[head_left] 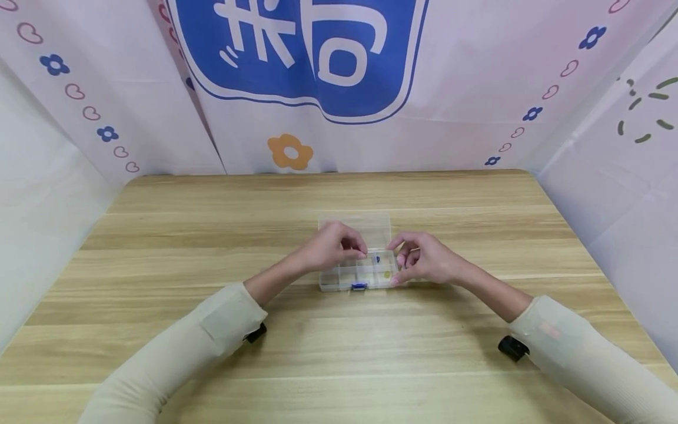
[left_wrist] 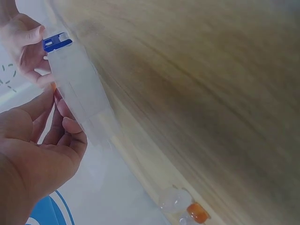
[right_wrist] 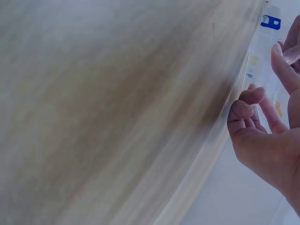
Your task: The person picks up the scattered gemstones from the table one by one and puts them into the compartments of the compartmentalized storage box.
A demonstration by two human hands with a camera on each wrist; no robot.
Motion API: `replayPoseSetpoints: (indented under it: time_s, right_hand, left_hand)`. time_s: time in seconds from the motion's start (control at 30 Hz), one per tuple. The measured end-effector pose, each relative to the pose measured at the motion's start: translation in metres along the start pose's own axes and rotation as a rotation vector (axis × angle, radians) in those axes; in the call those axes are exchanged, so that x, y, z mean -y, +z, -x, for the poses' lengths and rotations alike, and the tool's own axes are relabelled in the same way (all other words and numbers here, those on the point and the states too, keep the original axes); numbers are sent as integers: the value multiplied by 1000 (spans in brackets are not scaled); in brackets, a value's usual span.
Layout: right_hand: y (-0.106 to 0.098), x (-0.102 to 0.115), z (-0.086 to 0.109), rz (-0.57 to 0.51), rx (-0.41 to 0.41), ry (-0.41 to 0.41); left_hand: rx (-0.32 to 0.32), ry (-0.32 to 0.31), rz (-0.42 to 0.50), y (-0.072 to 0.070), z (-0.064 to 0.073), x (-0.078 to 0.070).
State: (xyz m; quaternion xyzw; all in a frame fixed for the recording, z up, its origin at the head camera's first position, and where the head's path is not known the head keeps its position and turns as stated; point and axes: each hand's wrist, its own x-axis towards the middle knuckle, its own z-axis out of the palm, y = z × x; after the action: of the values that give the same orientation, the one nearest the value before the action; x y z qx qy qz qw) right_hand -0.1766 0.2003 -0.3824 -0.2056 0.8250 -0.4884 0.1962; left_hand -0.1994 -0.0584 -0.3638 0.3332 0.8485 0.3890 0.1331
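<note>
A clear plastic compartment box [head_left: 346, 277] with a blue latch [head_left: 359, 286] lies on the table, its see-through lid [head_left: 371, 227] folded back. My left hand [head_left: 339, 244] is over the middle compartments, thumb and fingertips together. In the left wrist view a tiny orange piece [left_wrist: 54, 86] shows at those fingertips; its kind is too small to tell. With thumb in front and index finger behind, my right hand [head_left: 429, 259] holds the box's right end. Inside the right compartments are a small blue piece [head_left: 378, 259] and a yellow piece [head_left: 387, 274].
Small clear and orange pieces [left_wrist: 197, 213] lie on the wooden table [left_wrist: 211, 117] in the left wrist view. Behind the table hangs a white cloth [head_left: 455, 129] with a blue printed sign. More white cloth [head_left: 620, 176] stands along the right side.
</note>
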Motion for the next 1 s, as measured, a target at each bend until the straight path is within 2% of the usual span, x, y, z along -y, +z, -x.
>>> replayPoseSetpoints:
  time_s: [0.57,0.7,1.0]
  right_hand:
    - [1,2,0,1,2,1]
    - [1,3,0,2,-1,0]
    - [1,3,1,-13,-2,4]
  left_hand:
    - [-7,-23,-4,0,1,0]
    - [-11,-2,11,-4,5,0]
    - [-28,4,9,-16,22,3]
